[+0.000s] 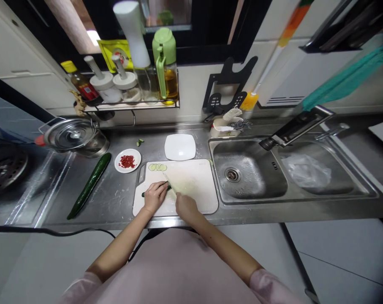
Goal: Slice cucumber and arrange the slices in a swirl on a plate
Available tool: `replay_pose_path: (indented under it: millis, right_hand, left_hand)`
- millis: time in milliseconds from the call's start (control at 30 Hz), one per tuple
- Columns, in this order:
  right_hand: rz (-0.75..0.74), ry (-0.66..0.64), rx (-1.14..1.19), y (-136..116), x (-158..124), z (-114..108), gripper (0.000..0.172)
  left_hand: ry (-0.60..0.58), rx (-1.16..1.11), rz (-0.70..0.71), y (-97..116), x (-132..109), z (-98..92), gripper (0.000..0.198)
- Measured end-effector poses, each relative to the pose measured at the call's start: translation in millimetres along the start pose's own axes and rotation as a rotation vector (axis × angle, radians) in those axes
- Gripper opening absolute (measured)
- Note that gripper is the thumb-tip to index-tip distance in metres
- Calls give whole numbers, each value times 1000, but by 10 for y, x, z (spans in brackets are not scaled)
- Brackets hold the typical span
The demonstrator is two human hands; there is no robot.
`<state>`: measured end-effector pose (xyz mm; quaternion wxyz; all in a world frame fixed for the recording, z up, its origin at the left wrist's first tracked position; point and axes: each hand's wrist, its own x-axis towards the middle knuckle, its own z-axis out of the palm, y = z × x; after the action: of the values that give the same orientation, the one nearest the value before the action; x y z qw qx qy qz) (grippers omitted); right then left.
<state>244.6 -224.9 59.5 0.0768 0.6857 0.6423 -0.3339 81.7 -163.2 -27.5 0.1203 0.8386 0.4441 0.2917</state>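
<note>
My left hand (155,197) presses down on a dark green cucumber piece (143,194), its fingers wrapped over it on the white cutting board (202,202). Most of that piece is hidden under the hand. Closed round the handle of a kitchen knife (172,184), my right hand (186,207) keeps the blade at the right end of the cucumber piece. The blade is blurred, so I cannot tell how deep it is. Several pale green cucumber slices (157,167) lie overlapping in a row near the board's upper left.
Behind the board stands a white square plate (180,147); left of it, a small plate (128,169) holds chopped red bits. A whole cucumber (89,185) and a lidded steel pot (77,137) lie further left. The double sink (251,169) is to the right. Bottles fill a rack (131,106).
</note>
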Motion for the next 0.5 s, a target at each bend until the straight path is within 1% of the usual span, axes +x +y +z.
replay_pose_path:
  millis: [200,500]
  right_hand:
    - [10,-9,-28,43,-29,59,30]
    - [9,3,-23,46,29,76,29]
  left_hand:
    - [-24,-8,-19,5,13,-18,23]
    - [-8,4,6,9,12,-22,23]
